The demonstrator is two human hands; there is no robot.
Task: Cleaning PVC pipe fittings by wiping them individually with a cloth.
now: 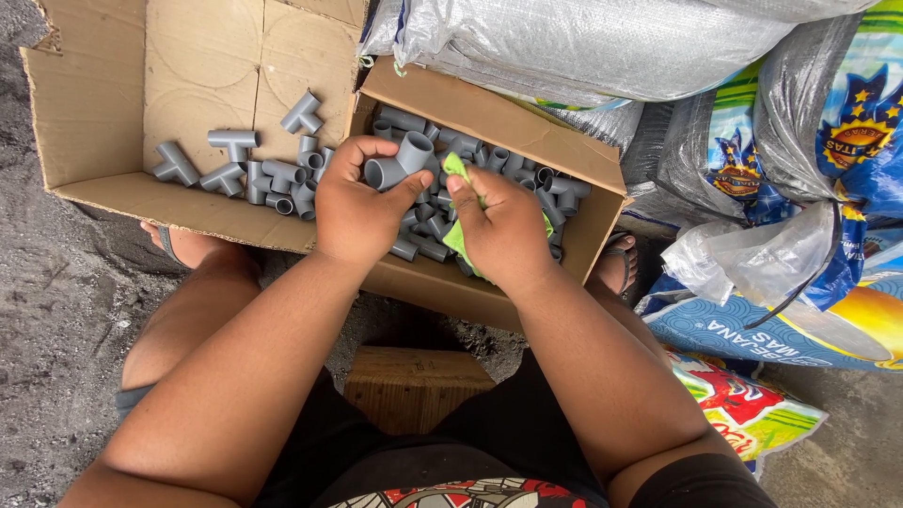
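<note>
My left hand [353, 212] grips a grey plastic tee pipe fitting [399, 162] and holds it above a cardboard box [489, 118] that is full of the same grey fittings [527, 174]. My right hand [501, 226] holds a bright green cloth [458, 169] right beside the fitting, the cloth's top touching it. Both hands sit close together over the box's near side.
A second, larger open cardboard box [94, 113] on the left has several grey tee fittings [249, 169] lying on its flap. Woven plastic sacks [583, 42] and printed bags [828, 188] pile up behind and to the right. A wooden stool [414, 386] shows between my legs; the ground is dark and gritty.
</note>
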